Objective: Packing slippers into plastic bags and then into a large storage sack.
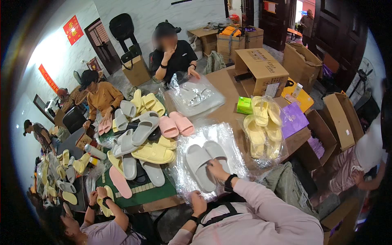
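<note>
A pair of grey slippers (207, 163) lies side by side on a stack of clear plastic bags (234, 143) in front of me. My right hand (218, 170) is closed at the slippers, its fingertips at the inner edge between them. At the near edge of the stack, my left hand (199, 204) is closed with curled fingers on the clear plastic. To the left, a heap of loose slippers holds grey slippers (145, 126), yellow slippers (153, 153) and pink slippers (176, 124).
Bagged yellow slippers (261, 130), a green box (244, 105) and a purple packet (294, 118) lie on the right. An open carton (261, 67) stands behind. Co-workers sit across (173, 61) and at lower left (102, 228). More plastic bags (196, 96) lie farther back.
</note>
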`<state>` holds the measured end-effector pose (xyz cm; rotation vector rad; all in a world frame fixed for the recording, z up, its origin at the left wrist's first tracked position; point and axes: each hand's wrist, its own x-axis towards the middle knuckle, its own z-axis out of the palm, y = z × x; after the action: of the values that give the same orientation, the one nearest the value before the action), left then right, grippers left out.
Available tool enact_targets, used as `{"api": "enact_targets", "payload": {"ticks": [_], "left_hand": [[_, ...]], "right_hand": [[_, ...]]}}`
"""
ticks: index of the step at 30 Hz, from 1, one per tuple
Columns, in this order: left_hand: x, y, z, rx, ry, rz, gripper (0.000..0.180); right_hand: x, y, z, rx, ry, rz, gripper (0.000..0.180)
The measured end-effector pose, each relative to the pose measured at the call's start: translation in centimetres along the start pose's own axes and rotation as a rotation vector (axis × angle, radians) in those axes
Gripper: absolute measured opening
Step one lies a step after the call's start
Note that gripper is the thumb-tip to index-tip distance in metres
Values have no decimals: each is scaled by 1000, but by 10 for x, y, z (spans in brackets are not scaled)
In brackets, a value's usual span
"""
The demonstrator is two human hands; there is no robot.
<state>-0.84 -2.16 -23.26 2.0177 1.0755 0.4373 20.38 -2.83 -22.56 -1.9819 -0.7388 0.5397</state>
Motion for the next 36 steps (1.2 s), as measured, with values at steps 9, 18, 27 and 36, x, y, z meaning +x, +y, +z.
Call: {"api": "enact_targets", "payload": {"ticks": [9,18,27,36], "left_hand": [[31,70,0,418,-107,632,46],[76,-34,47,455,-388,376,49],[97,41,-5,772,-434,628,64],[116,15,17,662,-270,565,55]], "right_hand": [[-45,-23,-117,759,-179,36,28],[-105,-5,-150,590,-570,207,25],[-121,3,-200,690,-578,373,26],[-120,16,-170,559,-721,349,27]]}}
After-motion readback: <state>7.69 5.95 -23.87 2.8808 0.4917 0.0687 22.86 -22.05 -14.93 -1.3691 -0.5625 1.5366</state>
